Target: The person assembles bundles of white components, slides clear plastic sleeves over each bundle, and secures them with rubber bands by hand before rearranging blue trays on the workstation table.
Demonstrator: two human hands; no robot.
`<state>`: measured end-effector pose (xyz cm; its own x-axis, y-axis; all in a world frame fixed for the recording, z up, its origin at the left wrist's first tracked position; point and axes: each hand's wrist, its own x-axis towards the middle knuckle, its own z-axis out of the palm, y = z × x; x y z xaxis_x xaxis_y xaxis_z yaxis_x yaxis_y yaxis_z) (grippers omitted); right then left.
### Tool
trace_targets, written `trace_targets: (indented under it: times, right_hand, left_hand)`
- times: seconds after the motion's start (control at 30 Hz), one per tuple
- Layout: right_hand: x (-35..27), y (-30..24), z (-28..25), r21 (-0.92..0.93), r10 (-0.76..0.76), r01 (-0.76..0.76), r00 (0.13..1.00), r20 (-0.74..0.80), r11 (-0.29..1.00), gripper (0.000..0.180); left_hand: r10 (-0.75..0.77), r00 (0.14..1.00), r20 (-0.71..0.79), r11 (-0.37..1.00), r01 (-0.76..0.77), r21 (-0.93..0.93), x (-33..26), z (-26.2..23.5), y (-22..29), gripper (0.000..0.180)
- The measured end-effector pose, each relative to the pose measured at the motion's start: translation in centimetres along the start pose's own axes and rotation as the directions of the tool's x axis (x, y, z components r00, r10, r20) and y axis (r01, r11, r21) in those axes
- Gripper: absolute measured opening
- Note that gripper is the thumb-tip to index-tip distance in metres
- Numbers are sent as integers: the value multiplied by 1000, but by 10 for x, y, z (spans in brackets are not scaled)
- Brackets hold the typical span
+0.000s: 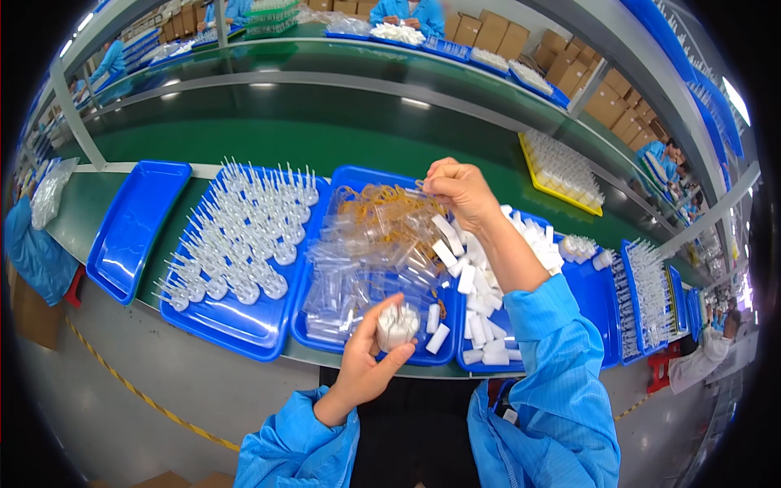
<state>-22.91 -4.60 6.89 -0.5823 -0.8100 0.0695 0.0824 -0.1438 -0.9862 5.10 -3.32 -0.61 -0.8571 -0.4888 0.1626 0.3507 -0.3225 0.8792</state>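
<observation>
Tray [362,176] w/ bands [374,206], clr pcs [333,281]

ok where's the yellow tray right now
In the head view, the yellow tray is in the upper right, on the green surface, beyond the right hand and to its right.

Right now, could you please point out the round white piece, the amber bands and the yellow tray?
Round white piece [398,327], head view: middle of its body.
Amber bands [380,200], head view: middle of the pile.
Yellow tray [569,200], head view: its near rim.
</observation>
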Motion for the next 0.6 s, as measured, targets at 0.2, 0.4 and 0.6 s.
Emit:
trace_targets:
  times: [0.2, 0.4, 0.6]
  right_hand:
    - [-67, -32, -35, -82, -56, 58, 998, 25, 995, 11]
    - [-123, -32, -43, -564, -82, 227, 959, 271, 794, 10]
    - [-182, -15, -24, 112, 280, -319, 921, 270, 941, 8]
  left_hand:
    - [20, 996, 83, 999, -18, -29, 8, 12, 4, 60]
    - [114, 977, 182, 993, -112, -25, 15, 25, 4, 54]
    - [52, 941, 335, 998, -61, 18, 17, 38, -1, 52]
